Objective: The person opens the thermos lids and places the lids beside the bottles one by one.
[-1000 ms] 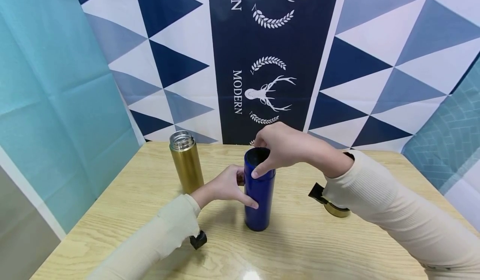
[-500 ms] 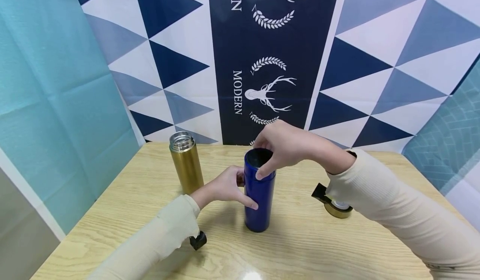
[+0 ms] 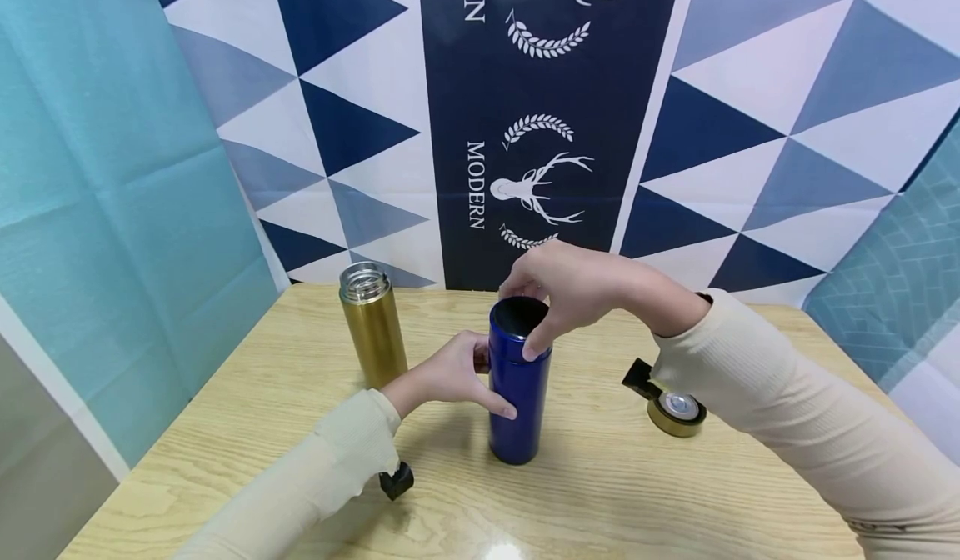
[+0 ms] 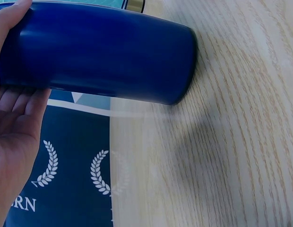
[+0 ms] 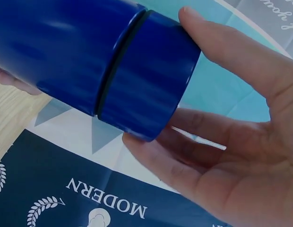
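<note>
A blue thermos bottle (image 3: pixel 516 414) stands upright on the table, its blue lid (image 5: pixel 151 71) seated on top with a dark ring showing at the seam. My left hand (image 3: pixel 450 372) grips the body around its middle, thumb across the near side; in the left wrist view the bottle's base meets the wood. From above, my right hand (image 3: pixel 573 289) holds the lid by its rim. Its thumb (image 5: pixel 193 23) presses one side and the fingers (image 5: pixel 160 161) the opposite side, with the palm held off the dark lid top (image 3: pixel 517 314).
A gold thermos bottle (image 3: pixel 375 335) with a bare steel mouth stands at the left, behind my left forearm. A gold lid (image 3: pixel 675 418) lies underside up on the wooden table (image 3: pixel 600 502) at the right, near my right sleeve. A patterned cloth (image 3: pixel 360 85) hangs behind the table.
My right thumb has slid rightward along the near side of the blue lid. As the right sleeve shifted, more of the gold lid came into sight. The left hand stays put.
</note>
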A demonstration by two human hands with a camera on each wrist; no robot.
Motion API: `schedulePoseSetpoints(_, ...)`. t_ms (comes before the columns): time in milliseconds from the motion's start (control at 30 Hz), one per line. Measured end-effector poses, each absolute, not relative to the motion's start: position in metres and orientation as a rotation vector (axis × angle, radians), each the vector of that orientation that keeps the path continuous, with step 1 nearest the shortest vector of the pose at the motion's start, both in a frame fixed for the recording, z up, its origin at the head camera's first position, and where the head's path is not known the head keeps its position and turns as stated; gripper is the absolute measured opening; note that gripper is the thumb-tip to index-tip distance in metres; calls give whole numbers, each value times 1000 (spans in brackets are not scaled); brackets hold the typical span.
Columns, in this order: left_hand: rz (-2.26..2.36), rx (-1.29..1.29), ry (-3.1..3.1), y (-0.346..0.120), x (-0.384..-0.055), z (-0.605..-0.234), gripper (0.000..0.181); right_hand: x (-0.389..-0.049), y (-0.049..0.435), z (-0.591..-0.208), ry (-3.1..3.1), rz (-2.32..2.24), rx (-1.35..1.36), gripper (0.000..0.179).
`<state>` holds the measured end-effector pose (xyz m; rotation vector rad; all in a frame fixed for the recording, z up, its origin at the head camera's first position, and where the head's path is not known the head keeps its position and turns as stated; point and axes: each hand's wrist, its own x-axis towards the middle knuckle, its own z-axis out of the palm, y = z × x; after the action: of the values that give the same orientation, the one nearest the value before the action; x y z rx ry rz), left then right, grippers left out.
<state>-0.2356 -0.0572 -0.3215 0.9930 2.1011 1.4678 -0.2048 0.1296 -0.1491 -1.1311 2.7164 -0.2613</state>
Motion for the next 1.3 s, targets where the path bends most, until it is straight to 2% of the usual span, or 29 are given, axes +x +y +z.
schedulePoseSetpoints(400, 1465, 979, 2112, -57, -235, -322, 57, -216, 132, -148, 2546, -289, -1308, 52)
schedulePoseSetpoints(933, 1455, 998, 2131, -56, -237, -323, 56, -224, 130, -140, 2414, -262, -1329, 64)
schedulePoseSetpoints(1300, 1452, 993, 2149, -57, -236, -324, 55, -223, 136, -147, 2386, -320, -1368, 63)
